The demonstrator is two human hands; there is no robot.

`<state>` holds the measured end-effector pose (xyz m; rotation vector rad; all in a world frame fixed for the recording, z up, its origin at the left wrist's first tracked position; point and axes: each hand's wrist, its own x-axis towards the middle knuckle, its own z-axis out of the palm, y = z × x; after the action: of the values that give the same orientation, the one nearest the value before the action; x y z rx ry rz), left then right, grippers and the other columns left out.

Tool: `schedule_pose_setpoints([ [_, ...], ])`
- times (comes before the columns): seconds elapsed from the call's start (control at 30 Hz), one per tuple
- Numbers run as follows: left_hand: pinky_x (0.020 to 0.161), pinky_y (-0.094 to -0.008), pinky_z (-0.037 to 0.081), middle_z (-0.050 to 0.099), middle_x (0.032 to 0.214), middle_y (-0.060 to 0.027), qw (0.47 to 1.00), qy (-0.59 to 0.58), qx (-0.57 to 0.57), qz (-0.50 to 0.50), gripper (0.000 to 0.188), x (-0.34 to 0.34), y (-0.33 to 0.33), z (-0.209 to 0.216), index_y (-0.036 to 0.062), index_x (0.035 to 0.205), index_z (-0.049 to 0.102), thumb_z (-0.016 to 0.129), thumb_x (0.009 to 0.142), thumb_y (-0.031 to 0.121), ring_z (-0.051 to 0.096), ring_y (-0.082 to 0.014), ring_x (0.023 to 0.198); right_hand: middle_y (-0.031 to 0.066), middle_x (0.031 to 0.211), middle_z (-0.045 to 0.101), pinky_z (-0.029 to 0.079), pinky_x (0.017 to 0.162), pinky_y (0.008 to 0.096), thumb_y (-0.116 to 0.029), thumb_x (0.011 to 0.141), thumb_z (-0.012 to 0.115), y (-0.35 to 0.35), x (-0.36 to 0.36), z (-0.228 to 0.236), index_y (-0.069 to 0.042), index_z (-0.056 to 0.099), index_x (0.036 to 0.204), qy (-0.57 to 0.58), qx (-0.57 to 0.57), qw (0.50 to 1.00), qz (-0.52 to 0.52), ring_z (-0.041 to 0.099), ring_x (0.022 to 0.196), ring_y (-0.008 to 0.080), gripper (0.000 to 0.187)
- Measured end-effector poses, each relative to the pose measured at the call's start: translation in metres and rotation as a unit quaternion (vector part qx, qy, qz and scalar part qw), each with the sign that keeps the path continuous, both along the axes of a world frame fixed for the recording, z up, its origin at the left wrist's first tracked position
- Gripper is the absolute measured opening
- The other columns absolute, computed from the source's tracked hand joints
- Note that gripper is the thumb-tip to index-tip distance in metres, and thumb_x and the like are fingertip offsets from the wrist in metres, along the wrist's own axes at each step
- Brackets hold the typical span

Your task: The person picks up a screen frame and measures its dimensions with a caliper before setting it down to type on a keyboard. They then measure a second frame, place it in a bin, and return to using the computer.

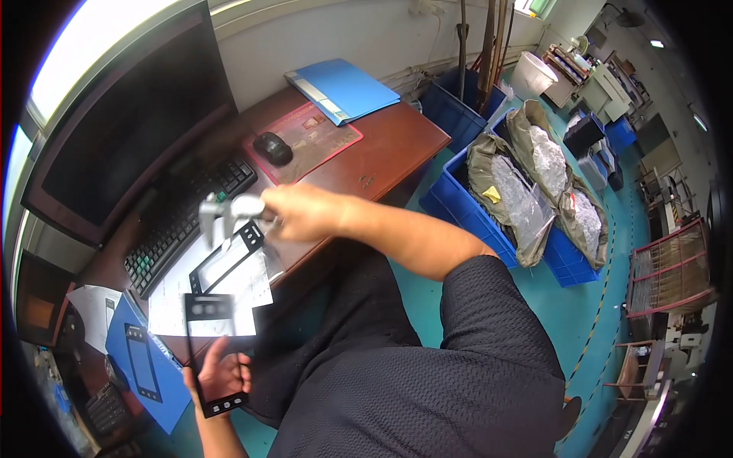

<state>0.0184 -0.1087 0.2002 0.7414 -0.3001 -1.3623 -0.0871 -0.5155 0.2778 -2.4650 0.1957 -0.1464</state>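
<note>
A dark shirt is nearest; the left hand grips a black frame over its palm, the right hand a caliper.

Head-worn fisheye, facing down, near right hand and left hand

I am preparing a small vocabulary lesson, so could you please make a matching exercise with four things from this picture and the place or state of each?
1. Left hand
2. Right hand
3. Mouse
4. Keyboard

A. on the red-edged mat
B. holds a metal caliper
C. in front of the large monitor
D. holds a black frame

Pairs: 1-D, 2-B, 3-A, 4-C
</note>
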Motion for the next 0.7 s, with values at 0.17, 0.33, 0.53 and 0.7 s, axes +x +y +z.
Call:
schedule_pose_setpoints([
  [0.17, 0.074, -0.0349, 0.053, 0.06, 0.13, -0.0248, 0.972, 0.025, 0.004, -0.233, 0.119, -0.012, -0.04, -0.001, 0.0035, 0.161, 0.026, 0.056, 0.081, 0.086, 0.065, -0.0277, 0.094, 0.0187, 0.094, 0.072, 0.054, 0.08, 0.043, -0.029, 0.078, 0.086, 0.073, -0.028, 0.033, 0.001, 0.064, 0.107, 0.073, 0.153, 0.971, 0.17, 0.071, 0.093, 0.0362, 0.047],
  [0.33, 0.079, -0.0413, 0.058, 0.064, 0.125, -0.0287, 0.964, 0.145, -0.037, -0.219, 0.122, 0.009, -0.019, -0.022, -0.0006, 0.154, 0.041, 0.05, 0.077, 0.094, 0.068, -0.0403, 0.102, 0.0155, 0.086, 0.07, 0.052, 0.073, 0.0415, -0.021, 0.087, 0.081, 0.082, -0.042, 0.004, -0.001, 0.065, 0.103, 0.007, 0.131, 0.984, 0.122, 0.069, 0.081, 0.0297, 0.03],
  [0.53, 0.091, -0.0452, 0.05, 0.063, 0.112, -0.0114, 0.978, 0.029, -0.164, 0.127, 0.084, -0.034, -0.048, -0.026, 0.0055, 0.149, 0.048, 0.064, 0.093, 0.066, 0.06, -0.0286, 0.104, 0.0083, 0.089, 0.068, 0.052, 0.076, 0.0337, -0.018, 0.092, 0.079, 0.103, -0.037, -0.026, 0.0, 0.064, 0.106, -0.042, 0.345, 0.938, -0.01, 0.06, 0.083, 0.0144, 0.027],
  [0.7, 0.091, -0.0397, 0.055, 0.064, 0.13, -0.0189, 0.959, -0.037, 0.018, 0.28, 0.029, -0.027, -0.096, 0.002, 0.0075, 0.129, 0.055, 0.06, 0.101, 0.014, 0.071, -0.0294, 0.099, 0.0055, 0.101, 0.069, 0.056, 0.068, 0.0306, -0.025, 0.085, 0.087, 0.085, -0.044, -0.014, -0.001, 0.063, 0.119, 0.073, 0.441, 0.894, -0.041, 0.063, 0.085, 0.0117, 0.047],
])
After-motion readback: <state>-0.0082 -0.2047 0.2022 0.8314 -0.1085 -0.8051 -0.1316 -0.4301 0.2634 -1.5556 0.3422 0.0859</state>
